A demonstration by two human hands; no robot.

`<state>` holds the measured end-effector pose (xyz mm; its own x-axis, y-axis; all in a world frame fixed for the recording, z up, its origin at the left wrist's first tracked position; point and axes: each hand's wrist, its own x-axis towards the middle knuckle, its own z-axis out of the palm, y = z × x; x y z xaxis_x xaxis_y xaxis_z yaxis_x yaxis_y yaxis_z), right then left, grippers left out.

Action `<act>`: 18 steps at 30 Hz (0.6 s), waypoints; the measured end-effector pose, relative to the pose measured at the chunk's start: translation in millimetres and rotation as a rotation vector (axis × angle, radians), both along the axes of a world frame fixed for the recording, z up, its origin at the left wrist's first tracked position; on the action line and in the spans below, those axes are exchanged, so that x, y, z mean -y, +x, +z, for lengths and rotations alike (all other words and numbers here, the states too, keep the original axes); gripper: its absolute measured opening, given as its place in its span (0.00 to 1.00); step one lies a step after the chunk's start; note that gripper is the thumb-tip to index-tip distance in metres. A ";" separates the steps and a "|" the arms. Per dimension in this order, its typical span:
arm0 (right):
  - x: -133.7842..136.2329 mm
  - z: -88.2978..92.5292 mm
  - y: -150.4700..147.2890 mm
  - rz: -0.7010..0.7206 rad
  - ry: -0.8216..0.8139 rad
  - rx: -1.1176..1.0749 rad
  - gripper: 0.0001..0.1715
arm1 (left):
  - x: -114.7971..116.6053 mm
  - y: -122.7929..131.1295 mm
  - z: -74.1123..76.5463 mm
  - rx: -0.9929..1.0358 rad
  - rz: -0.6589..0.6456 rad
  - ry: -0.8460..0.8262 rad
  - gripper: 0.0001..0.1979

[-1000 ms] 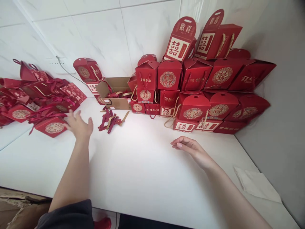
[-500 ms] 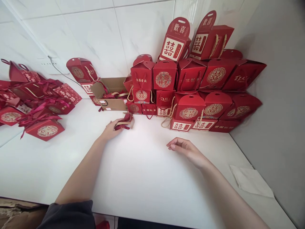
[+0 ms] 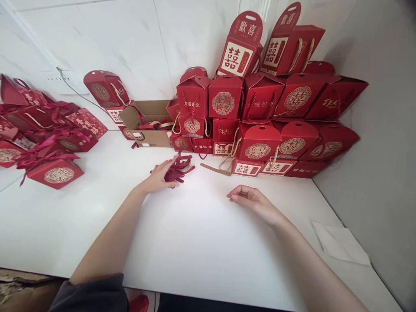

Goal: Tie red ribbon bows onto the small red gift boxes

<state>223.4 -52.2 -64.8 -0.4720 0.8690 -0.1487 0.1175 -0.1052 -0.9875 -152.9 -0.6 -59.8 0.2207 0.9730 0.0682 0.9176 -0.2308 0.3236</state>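
Left hand [image 3: 160, 177] fingers spread flat, pressing on loose dark-red ribbon strips [image 3: 178, 170] on white tabletop [image 3: 195, 242]. Right hand [image 3: 255, 203] loosely curled, holding nothing, resting near stacked red paper gift boxes [image 3: 260, 117].

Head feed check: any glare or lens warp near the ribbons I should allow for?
Head view: the white table glares brightest beside the red ribbons at the left hand; both are sharp. Head view: wide-angle warp leans the stacked red boxes and slants the wall tiles near the edges.
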 end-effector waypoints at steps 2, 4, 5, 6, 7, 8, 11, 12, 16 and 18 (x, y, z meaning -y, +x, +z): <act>-0.1 -0.7 0.2 0.001 -0.003 0.002 0.17 | 0.7 -0.7 0.6 -0.026 -0.074 -0.090 0.55; 0.1 -0.9 -0.1 0.007 -0.004 -0.001 0.18 | -3.3 -6.0 -0.2 -0.026 -0.053 -0.094 0.51; 0.3 -0.9 -0.4 0.010 -0.004 -0.003 0.18 | -7.2 -10.6 -0.6 -0.025 -0.016 -0.074 0.48; 0.4 -0.9 -0.8 0.012 -0.004 -0.004 0.18 | -12.1 -16.3 -0.7 -0.026 0.032 -0.042 0.45; 0.5 -1.0 -1.3 0.015 -0.005 -0.003 0.18 | -17.7 -23.0 -0.2 -0.028 0.095 0.004 0.43; 0.6 -1.2 -1.8 0.017 -0.006 -0.001 0.18 | -23.7 -30.4 1.1 -0.026 0.168 0.058 0.43; 0.7 -2.3 -2.8 0.023 -0.011 0.004 0.17 | -42.1 -52.7 9.7 -0.001 0.374 0.198 0.39; 0.6 -2.8 -2.9 0.024 -0.013 0.007 0.17 | -47.9 -59.1 13.5 0.013 0.423 0.215 0.38; -0.3 -4.3 -2.0 0.015 -0.001 0.009 0.16 | -69.7 -72.2 23.4 0.088 0.538 0.184 0.42; -0.9 -4.6 -1.3 0.010 0.009 0.005 0.16 | -77.9 -70.3 22.4 0.134 0.536 0.135 0.42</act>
